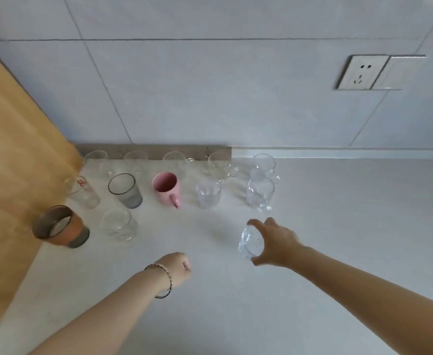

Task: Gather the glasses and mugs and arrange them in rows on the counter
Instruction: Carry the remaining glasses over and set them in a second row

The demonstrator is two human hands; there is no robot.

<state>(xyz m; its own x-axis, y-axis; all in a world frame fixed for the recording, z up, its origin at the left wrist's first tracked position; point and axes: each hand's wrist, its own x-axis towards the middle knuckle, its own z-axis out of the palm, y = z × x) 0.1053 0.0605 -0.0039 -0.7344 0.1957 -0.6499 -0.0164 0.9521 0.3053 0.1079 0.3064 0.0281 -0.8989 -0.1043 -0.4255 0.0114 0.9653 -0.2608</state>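
Observation:
My right hand (274,243) grips a small clear glass (251,242) just above the white counter (338,239), in front of the rows. My left hand (177,267) is a closed fist holding nothing, low at the centre. A back row of several clear glasses and glass mugs (174,162) lines the wall. The middle row holds a red-printed glass (82,190), a grey tumbler (125,189), a pink mug (166,189) and two clear glasses (209,194). In the front row stand a brown-orange cup (61,226) and a clear glass (119,225).
A wooden panel (12,175) rises along the left side of the counter. The tiled wall behind carries a socket plate (361,73). A grey strip (153,151) runs along the wall base behind the back row.

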